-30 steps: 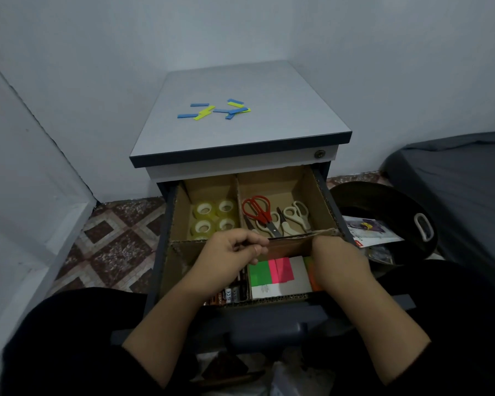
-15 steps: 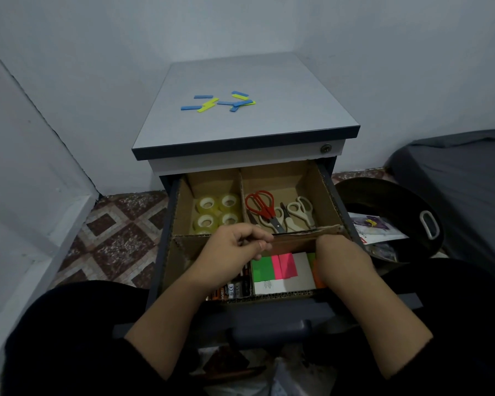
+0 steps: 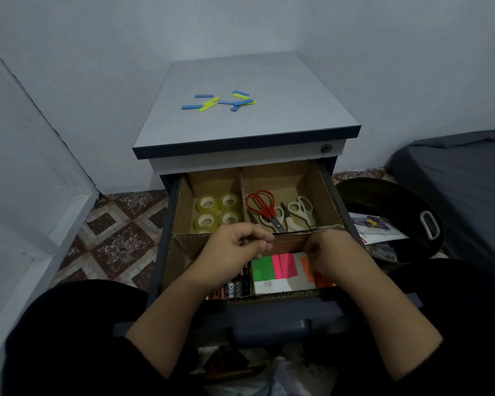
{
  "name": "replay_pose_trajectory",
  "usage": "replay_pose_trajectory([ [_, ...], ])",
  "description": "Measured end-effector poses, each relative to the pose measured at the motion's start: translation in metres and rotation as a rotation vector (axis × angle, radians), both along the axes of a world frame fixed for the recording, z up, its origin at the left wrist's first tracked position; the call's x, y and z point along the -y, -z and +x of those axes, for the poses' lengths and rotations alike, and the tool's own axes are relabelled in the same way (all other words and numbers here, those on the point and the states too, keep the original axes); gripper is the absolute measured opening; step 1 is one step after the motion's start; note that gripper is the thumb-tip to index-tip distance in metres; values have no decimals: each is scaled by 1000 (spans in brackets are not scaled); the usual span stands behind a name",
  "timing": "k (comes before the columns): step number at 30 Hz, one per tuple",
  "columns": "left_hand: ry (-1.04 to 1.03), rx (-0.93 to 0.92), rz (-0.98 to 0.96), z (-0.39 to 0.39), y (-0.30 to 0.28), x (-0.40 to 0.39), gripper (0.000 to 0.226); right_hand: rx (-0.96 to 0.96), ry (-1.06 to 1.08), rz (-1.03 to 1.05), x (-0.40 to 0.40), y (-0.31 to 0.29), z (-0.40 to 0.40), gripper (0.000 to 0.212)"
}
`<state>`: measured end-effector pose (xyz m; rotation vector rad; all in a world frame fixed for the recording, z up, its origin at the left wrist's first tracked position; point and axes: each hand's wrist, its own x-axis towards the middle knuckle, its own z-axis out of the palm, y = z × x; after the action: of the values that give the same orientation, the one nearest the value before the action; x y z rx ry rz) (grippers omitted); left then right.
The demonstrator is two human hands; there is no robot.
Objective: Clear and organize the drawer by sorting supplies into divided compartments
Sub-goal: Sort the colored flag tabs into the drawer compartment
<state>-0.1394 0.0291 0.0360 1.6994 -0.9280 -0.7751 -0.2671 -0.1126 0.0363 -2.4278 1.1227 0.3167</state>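
1. The drawer point(image 3: 166, 247) is standing pulled out toward the camera from a grey pedestal cabinet point(image 3: 249, 118); its long axis is running near to far. A cardboard divider point(image 3: 295, 170) is splitting it into four compartments.
2. Far-left compartment: four rolls of clear tape point(image 3: 216, 212) are lying flat, holes facing up.
3. Far-right compartment: red-handled scissors point(image 3: 262, 204) are lying with handles far and blades pointing near-right; white-handled scissors point(image 3: 299, 211) are lying just beside them, handles far.
4. Near-left compartment: batteries point(image 3: 230, 290) are showing at the near wall, partly hidden by the left forearm.
5. Near-right compartment: a pad of sticky flags point(image 3: 275, 267) is lying flat, with green, pink and orange strips side by side on a white backing.
6. The left hand point(image 3: 235, 252) is hovering over the cross wall, fingers curled and thumb pinching toward them; what it is holding cannot be told.
7. The right hand point(image 3: 330, 255) is resting at the right of the near-right compartment, fingers curled down onto the orange strips; the grip itself is hidden.
8. Blue and yellow strips point(image 3: 220, 100) are lying scattered on the cabinet top.
9. Versus one second ago: both hands are staying at the cross wall; the right hand is sitting slightly further left, over the pad.
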Motion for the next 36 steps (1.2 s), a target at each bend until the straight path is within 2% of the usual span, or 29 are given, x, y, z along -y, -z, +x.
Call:
replay_pose_trajectory([
  [4,0,-2,1,0,1,-1,18,-111,-55,78,0,-3,2,42],
  [7,-4,-2,4,1,2,0,18,-33,-58,17,-1,5,0,42],
  [16,-4,-1,4,0,1,0,18,33,-56,32,1,10,3,41],
  [21,1,0,-3,0,1,0,19,-26,-74,40,3,10,5,44],
  [33,9,-14,-11,0,1,0,19,42,-65,-25,1,12,2,35],
  [36,10,-20,-10,1,2,0,21,24,-35,-127,1,12,0,26],
])
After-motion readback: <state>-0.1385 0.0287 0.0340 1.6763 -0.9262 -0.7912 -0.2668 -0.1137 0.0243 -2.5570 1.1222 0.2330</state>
